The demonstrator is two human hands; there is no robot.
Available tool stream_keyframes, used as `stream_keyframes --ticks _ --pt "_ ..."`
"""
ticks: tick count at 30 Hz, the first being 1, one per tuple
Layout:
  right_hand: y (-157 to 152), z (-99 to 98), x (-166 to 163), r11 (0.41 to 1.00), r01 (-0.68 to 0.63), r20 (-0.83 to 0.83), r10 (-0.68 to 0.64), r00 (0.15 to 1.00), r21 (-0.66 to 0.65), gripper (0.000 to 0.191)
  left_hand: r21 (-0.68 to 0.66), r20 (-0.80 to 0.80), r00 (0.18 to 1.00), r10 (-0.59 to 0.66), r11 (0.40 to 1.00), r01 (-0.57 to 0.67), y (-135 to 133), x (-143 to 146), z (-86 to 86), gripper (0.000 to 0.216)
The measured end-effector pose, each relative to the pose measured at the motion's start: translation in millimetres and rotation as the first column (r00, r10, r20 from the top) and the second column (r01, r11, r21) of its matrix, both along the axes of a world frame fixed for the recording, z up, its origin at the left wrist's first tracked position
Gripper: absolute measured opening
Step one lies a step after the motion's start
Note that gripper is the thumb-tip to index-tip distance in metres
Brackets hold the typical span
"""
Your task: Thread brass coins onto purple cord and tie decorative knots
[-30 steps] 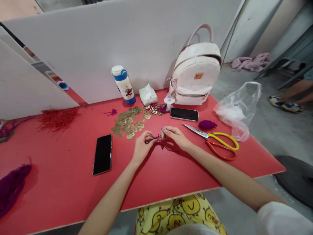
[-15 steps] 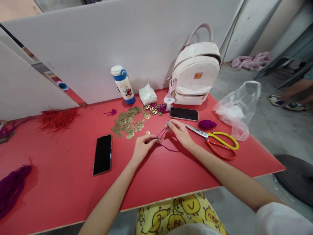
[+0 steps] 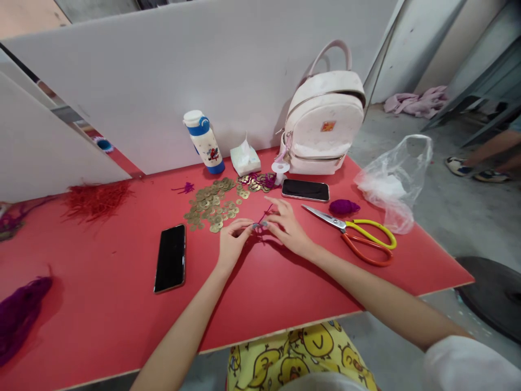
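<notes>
My left hand [image 3: 231, 243] and my right hand [image 3: 287, 227] meet at the middle of the red table [image 3: 285, 282]. Both pinch a thin purple thread [image 3: 266, 210], whose loose end sticks up between the fingertips. Just beyond them lies a spread of brass coins with holes [image 3: 211, 203]. A second cluster of coins tied with purple thread [image 3: 258, 181] lies further back. Whether a coin sits between my fingers is hidden.
A black phone [image 3: 171, 257] lies left of my hands, another phone [image 3: 305, 190] behind them. Yellow and orange scissors [image 3: 358, 233], a purple thread ball [image 3: 344, 206], a plastic bag [image 3: 396, 182], a white backpack [image 3: 323, 125], a bottle [image 3: 203, 141], tissues [image 3: 245, 157], red threads [image 3: 97, 196].
My right hand drew the thread out toward the back right, then came back. Now both hands are pinched together again, slightly further from me than before.
</notes>
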State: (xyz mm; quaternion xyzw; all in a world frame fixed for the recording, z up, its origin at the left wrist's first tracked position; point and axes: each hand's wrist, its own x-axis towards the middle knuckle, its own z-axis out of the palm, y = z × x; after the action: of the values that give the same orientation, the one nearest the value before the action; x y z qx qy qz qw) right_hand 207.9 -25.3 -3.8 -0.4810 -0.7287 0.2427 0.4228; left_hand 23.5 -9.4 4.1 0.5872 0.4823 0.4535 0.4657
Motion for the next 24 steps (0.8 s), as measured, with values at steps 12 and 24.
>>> stream_keyframes --ticks 12,24 --pt "1.8 -9.6 -5.1 0.985 -0.130 0.046 0.136 0.990 -0.113 0.018 0.061 -0.009 1.000 0.007 0.998 -0.006 -0.3 -1.1 -0.4 0.015" --pt "-4.0 3.0 -4.2 0.997 -0.010 -0.035 0.013 0.999 0.079 0.008 0.077 -0.011 0.999 0.042 0.996 -0.041 -0.7 -0.8 -0.9 0.016"
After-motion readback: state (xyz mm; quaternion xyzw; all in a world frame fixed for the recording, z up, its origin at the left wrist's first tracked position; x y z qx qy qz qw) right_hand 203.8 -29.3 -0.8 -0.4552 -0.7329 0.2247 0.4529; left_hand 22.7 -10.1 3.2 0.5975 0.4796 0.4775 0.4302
